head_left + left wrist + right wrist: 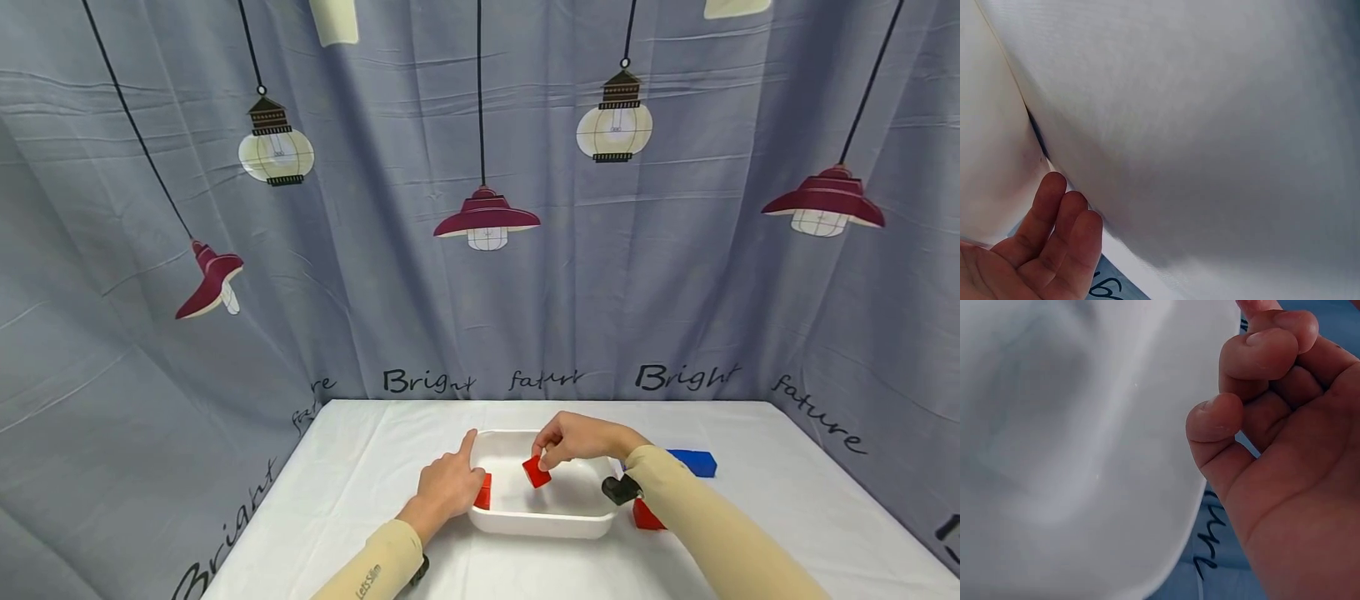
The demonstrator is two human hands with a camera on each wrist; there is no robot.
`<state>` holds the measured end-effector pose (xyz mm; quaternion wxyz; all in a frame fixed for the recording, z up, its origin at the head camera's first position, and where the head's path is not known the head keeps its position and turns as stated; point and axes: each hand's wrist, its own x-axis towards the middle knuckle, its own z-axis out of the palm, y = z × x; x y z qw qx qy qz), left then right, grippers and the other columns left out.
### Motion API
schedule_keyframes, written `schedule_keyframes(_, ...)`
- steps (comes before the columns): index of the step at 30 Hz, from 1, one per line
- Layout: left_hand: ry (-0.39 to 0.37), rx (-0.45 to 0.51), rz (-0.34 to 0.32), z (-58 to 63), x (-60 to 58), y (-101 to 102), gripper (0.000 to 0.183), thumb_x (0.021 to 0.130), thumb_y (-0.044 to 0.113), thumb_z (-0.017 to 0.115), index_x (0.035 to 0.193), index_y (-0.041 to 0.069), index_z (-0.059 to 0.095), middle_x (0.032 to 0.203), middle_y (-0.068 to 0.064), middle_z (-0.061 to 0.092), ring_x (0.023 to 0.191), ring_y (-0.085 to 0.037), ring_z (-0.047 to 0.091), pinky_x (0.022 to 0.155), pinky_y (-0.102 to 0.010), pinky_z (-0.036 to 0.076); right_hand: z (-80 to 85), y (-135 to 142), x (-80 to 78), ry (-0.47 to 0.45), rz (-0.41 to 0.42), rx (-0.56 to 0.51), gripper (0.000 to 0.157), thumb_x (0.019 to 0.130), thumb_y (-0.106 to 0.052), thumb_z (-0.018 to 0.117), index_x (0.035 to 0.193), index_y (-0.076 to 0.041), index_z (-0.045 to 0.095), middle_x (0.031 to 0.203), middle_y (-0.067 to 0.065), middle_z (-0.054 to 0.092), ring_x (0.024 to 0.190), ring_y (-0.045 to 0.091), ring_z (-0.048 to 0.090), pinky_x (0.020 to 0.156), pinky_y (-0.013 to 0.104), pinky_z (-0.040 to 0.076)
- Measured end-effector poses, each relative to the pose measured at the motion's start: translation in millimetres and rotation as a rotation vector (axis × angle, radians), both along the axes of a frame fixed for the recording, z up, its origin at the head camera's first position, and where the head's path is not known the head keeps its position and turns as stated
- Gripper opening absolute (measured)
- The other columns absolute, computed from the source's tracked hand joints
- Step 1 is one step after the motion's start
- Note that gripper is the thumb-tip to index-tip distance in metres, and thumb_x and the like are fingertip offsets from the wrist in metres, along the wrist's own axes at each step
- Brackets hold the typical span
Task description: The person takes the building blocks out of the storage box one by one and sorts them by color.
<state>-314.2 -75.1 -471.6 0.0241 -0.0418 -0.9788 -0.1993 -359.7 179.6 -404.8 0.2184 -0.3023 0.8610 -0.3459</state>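
A white tray [543,525] with raised walls stands on the table. At its left side my left hand [450,483] holds the wall, index finger stretched along the rim and thumb at the inner edge. In the left wrist view the other fingers [1085,244] lie bent beside the tray's outer wall [1210,156]. Over the tray's interior my right hand [573,437] pinches a red block [536,472] between thumb and fingers. The right wrist view shows curled fingers [1260,356] beside the tray [1147,456], the block hidden. Another red block [484,492] lies inside the tray by the left wall.
Right of the tray, a red block [647,515] sits partly behind the right sleeve [712,525]. A blue block [694,462] lies farther back on the white-clothed table [360,483]. A grey-blue printed curtain [420,317] hangs behind the table and along its sides.
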Motion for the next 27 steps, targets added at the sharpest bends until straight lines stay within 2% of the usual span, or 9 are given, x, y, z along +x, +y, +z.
schedule_keyframes(6, 0.006, -0.003, -0.008, -1.6, -1.2, -1.7, 0.066, 0.096, 0.035, 0.054, 0.157, 0.02, 0.033, 0.105, -0.015, 0.072, 0.074, -0.023, 0.06, 0.074, -0.046, 0.051, 8.4, 15.7, 4.5, 0.023, -0.018, -0.012, 0.008, 0.087, -0.021, 0.074, 0.094, -0.016, 0.074, 0.065, -0.003, 0.047, 0.071, 0.014, 0.05, 0.07, 0.032, 0.042)
schedule_keyframes(11, 0.013, -0.006, -0.01, -2.6, -2.4, -2.2, 0.066, 0.095, 0.035, 0.054, 0.156, 0.021, 0.034, 0.105, -0.015, 0.072, 0.075, -0.023, 0.061, 0.074, -0.047, 0.051, 13.8, 29.9, 10.2, 0.041, -0.077, -0.008, 0.011, 0.088, -0.024, 0.075, 0.095, -0.015, 0.073, 0.067, -0.002, 0.051, 0.08, 0.018, 0.059, 0.075, 0.035, 0.045)
schedule_keyframes(18, 0.011, -0.014, -0.019, -2.1, -0.9, -1.2, 0.067, 0.096, 0.036, 0.054, 0.157, 0.02, 0.033, 0.101, -0.014, 0.072, 0.071, -0.022, 0.058, 0.072, -0.045, 0.05, 17.9, 52.7, 20.7, 0.058, -0.165, -0.018, 0.016, 0.089, -0.025, 0.072, 0.1, -0.013, 0.071, 0.071, -0.001, 0.053, 0.082, 0.028, 0.058, 0.072, 0.035, 0.041)
schedule_keyframes(24, -0.004, -0.008, -0.013, 0.1, 0.9, -1.1, 0.067, 0.096, 0.036, 0.055, 0.157, 0.02, 0.033, 0.101, -0.014, 0.072, 0.073, -0.023, 0.059, 0.074, -0.047, 0.05, 18.6, 73.1, 27.0, 0.037, -0.211, -0.049, 0.022, 0.091, -0.026, 0.071, 0.106, -0.01, 0.068, 0.073, 0.001, 0.052, 0.075, 0.019, 0.054, 0.07, 0.033, 0.042)
schedule_keyframes(27, 0.001, -0.01, -0.014, 0.5, -0.2, -1.2, 0.067, 0.096, 0.036, 0.054, 0.158, 0.02, 0.032, 0.103, -0.014, 0.072, 0.074, -0.024, 0.06, 0.075, -0.046, 0.05, 19.7, 83.6, 29.8, 0.033, -0.229, -0.053, 0.023, 0.091, -0.027, 0.071, 0.106, -0.01, 0.068, 0.073, 0.001, 0.051, 0.075, 0.02, 0.054, 0.07, 0.034, 0.044)
